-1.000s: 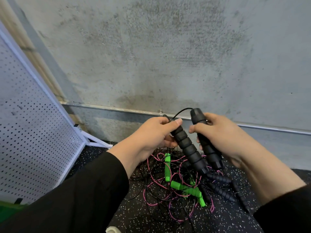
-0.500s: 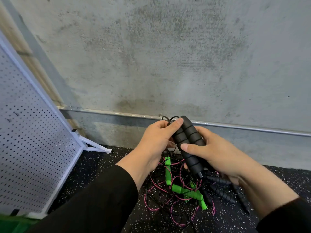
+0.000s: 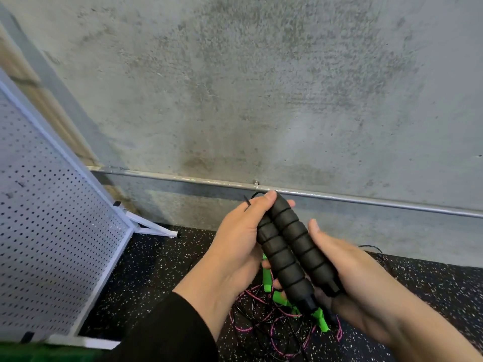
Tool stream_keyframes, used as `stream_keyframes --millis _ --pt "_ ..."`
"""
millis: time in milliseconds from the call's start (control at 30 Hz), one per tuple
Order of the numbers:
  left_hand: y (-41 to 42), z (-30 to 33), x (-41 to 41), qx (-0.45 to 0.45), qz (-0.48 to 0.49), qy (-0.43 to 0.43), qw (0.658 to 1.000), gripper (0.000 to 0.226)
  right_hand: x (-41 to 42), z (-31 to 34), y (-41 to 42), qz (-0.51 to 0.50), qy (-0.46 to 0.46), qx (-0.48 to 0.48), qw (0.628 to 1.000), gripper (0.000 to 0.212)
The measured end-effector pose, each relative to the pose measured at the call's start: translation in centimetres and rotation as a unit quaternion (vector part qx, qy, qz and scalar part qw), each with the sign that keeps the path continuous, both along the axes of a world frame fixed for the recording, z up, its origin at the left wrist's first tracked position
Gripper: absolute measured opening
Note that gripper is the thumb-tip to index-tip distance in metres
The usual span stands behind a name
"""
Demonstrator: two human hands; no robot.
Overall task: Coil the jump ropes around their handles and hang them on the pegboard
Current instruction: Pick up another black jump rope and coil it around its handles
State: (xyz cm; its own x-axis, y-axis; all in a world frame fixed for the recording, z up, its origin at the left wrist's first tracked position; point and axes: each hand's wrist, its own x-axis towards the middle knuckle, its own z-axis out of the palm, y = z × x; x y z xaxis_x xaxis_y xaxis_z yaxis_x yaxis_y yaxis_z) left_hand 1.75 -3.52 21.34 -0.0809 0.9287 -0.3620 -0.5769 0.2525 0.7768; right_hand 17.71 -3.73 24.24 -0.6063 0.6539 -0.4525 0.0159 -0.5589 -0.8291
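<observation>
Two black ribbed foam jump-rope handles (image 3: 290,246) lie side by side between my hands, tilted from upper left to lower right. My left hand (image 3: 235,241) grips them from the left, its fingertips curled over their top ends, where a thin black cord (image 3: 248,202) sticks out. My right hand (image 3: 347,275) cups the handles from the right and beneath. Under my hands on the floor lies a tangle of pink and black ropes (image 3: 264,317) with green handles (image 3: 266,278). The white pegboard (image 3: 52,231) stands at the left.
A concrete wall with a metal rail (image 3: 366,199) runs close ahead. The floor (image 3: 146,270) is black speckled rubber. The pegboard's white foot (image 3: 156,228) reaches toward the wall. Something green (image 3: 15,354) shows at the bottom left corner.
The two black handles, held apart a second ago, have been brought together side by side. My left hand has closed over their tops and my right hand has dropped lower along them.
</observation>
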Motion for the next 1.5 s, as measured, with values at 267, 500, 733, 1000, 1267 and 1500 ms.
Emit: stream_keyframes --millis 267,500,733,1000,1267,1500 --pt "-3.3 3.6 -1.0 0.027 0.054 0.107 0.992 0.072 -0.2 1.2 -3.0 0.015 0.141 -0.061 0.988 0.058" --pt "-4.1 5.6 -1.9 0.155 0.211 0.401 0.878 0.028 2.0 3.6 -3.7 0.035 0.126 -0.023 0.991 0.05" --pt "-3.9 4.3 0.1 0.192 0.084 0.253 0.945 0.043 4.4 2.4 -2.2 0.078 0.202 -0.02 0.976 0.058" --pt "-3.4 2.6 2.9 0.171 0.016 0.267 0.948 0.032 6.0 0.5 0.8 0.079 0.341 -0.057 0.935 0.054" --pt "-3.1 2.8 3.0 0.135 -0.05 0.276 0.95 0.045 5.1 0.6 0.5 -0.037 0.214 0.031 0.976 0.052" --pt "-3.6 2.7 1.8 0.054 -0.079 0.284 0.954 0.031 3.4 1.2 -0.3 -0.064 0.07 0.167 0.981 0.035"
